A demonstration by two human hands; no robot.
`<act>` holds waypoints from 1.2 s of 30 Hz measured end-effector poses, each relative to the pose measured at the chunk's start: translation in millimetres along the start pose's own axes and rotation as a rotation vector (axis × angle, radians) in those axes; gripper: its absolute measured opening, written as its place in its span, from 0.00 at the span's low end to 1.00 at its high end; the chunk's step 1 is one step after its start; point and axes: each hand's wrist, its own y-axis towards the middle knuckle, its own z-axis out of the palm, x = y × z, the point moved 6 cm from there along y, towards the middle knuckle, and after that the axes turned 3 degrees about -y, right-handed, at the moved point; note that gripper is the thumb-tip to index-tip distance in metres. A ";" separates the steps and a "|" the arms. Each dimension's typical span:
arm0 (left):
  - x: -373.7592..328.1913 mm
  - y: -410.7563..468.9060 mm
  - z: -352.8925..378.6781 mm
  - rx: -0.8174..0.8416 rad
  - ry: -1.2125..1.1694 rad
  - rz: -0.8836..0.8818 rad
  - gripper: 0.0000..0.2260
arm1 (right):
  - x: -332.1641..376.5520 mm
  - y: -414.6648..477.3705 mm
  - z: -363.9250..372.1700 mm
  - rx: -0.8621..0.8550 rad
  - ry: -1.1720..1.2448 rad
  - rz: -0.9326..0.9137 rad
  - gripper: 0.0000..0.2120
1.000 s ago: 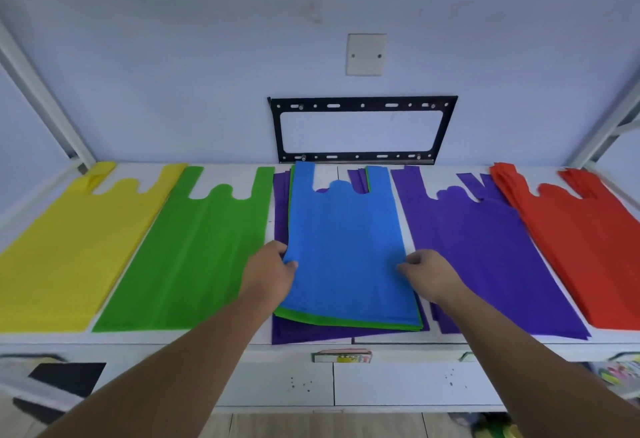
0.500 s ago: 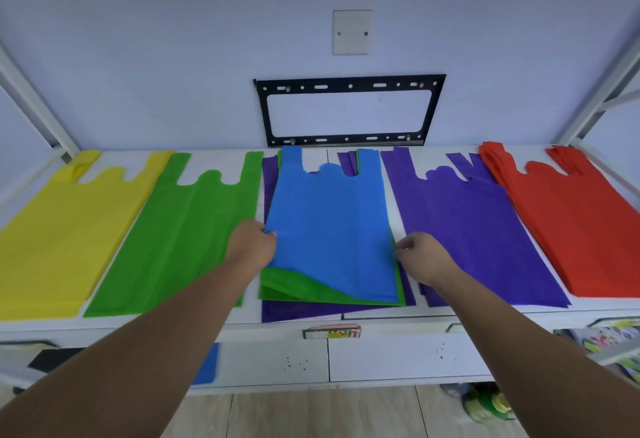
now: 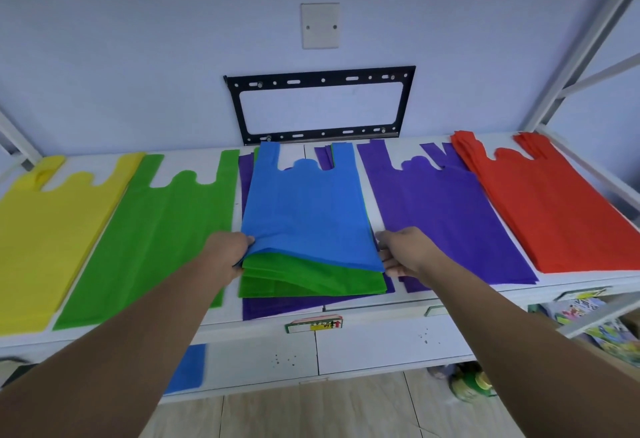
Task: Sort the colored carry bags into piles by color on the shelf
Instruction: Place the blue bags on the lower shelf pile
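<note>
Nearest the camera, two bare forearms reach up from the lower corners toward the middle of a white shelf (image 3: 221, 316). The left hand (image 3: 227, 252) pinches the near left corner of a blue carry bag (image 3: 304, 216), its fingers closed on the fabric and lifting that edge so the bag peels up from the stack beneath. The right hand (image 3: 403, 252) rests at the bag's near right corner with fingers curled against the edge of the stack; whether it actually grips the blue bag cannot be told. Under the raised blue bag lies a green carry bag (image 3: 311, 280), its near part exposed, and under that a purple carry bag (image 3: 277, 307) pokes out toward the shelf's front edge. A small price label (image 3: 314, 324) is clipped to the shelf front just below this mixed stack. To the left, flat on the shelf, lies a green pile (image 3: 152, 240), and beyond it at the far left a yellow pile (image 3: 45, 229). To the right of the stack lies a purple pile (image 3: 446, 216), overlapped at its far right edge by a red pile (image 3: 547, 209). All bags lie with handles pointing toward the wall. On the wall behind hangs a black metal mounting bracket (image 3: 320, 79), and above it a white blank cover plate (image 3: 320, 25).
</note>
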 end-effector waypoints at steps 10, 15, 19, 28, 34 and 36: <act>9.1 0.1 -2.1 0.002 0.091 0.045 0.09 | -1.2 -11.5 32.3 0.168 0.371 0.120 0.16; -14.5 -7.5 -9.2 -0.070 0.500 0.381 0.09 | 17.4 -19.0 43.9 0.309 0.457 0.155 0.11; -22.3 -23.2 -20.4 -0.077 0.535 0.368 0.22 | 51.3 -19.0 36.0 0.357 0.692 0.112 0.12; 18.1 -50.2 -5.3 0.501 -0.018 -0.223 0.41 | 66.2 -27.4 29.1 0.405 0.695 0.130 0.14; 36.6 -48.7 10.1 0.404 -0.029 -0.238 0.15 | 6.3 -29.4 12.6 0.342 0.142 0.233 0.13; 40.5 -45.3 14.5 0.384 0.026 -0.221 0.14 | -8.3 -26.2 10.9 0.312 0.091 0.244 0.15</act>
